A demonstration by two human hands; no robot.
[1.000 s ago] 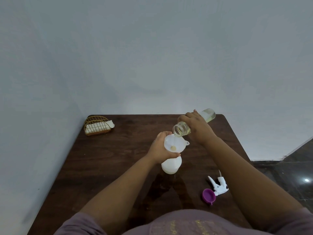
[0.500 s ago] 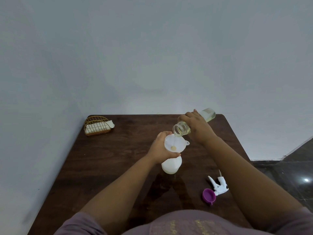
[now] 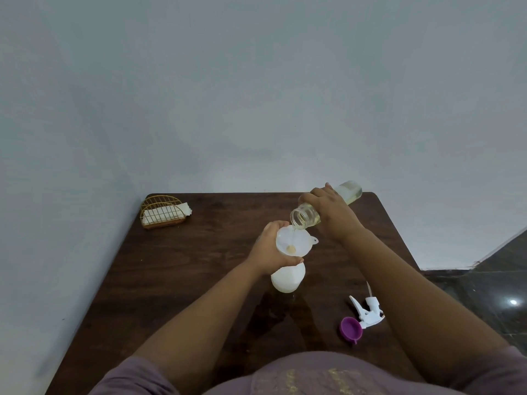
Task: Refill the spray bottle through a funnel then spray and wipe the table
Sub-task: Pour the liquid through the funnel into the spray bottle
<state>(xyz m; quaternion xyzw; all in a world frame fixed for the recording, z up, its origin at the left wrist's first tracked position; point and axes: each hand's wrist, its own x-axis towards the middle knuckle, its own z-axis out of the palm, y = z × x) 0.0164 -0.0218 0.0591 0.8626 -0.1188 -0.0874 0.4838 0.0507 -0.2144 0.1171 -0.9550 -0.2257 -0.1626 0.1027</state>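
A white spray bottle [image 3: 287, 279] stands upright near the middle of the dark wooden table [image 3: 199, 269], with a white funnel [image 3: 293, 241] seated in its neck. My left hand [image 3: 269, 250] grips the bottle's neck just under the funnel. My right hand [image 3: 332, 213] holds a clear refill bottle [image 3: 306, 215] of pale yellow liquid, tilted with its open mouth over the funnel. A thin stream runs into the funnel. The white spray trigger head [image 3: 368, 310] lies on the table to the right, detached.
A purple cap [image 3: 351, 329] lies beside the trigger head near the table's front right. A gold wire holder with white cloth or napkins [image 3: 164, 212] stands at the back left corner. A grey wall borders the table's back and left; dark floor shows at right.
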